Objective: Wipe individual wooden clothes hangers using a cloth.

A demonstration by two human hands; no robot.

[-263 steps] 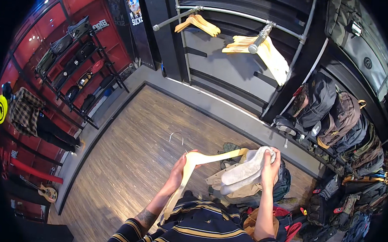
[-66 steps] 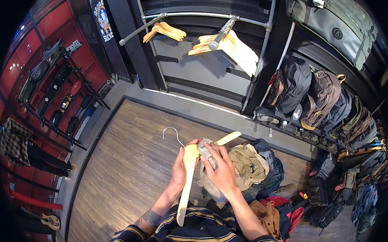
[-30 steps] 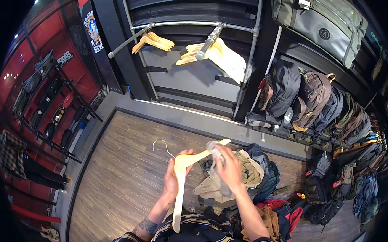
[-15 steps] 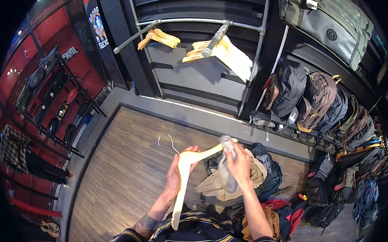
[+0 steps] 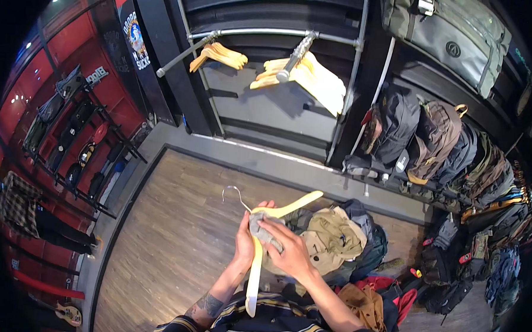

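A pale wooden clothes hanger (image 5: 253,278) is held in front of me, its metal hook pointing up and away to the left. My left hand (image 5: 244,241) is closed round its middle, just below the hook. With my right hand (image 5: 293,254) I press a grey cloth (image 5: 262,226) against the hanger's centre. The cloth is bunched under my right fingers and covers part of the wood. Both of the hanger's arms stick out past my hands.
A pile of clothes with a beige garment (image 5: 334,234) lies on the wooden floor (image 5: 162,232) beyond my right hand. More hangers (image 5: 317,79) hang from a metal rail ahead. Backpacks (image 5: 395,121) line the right-hand shelf; several bags lie on the floor below.
My right hand has moved the cloth left, from the hanger's far right arm to its centre. The hanger has shifted slightly right, still in my left hand.
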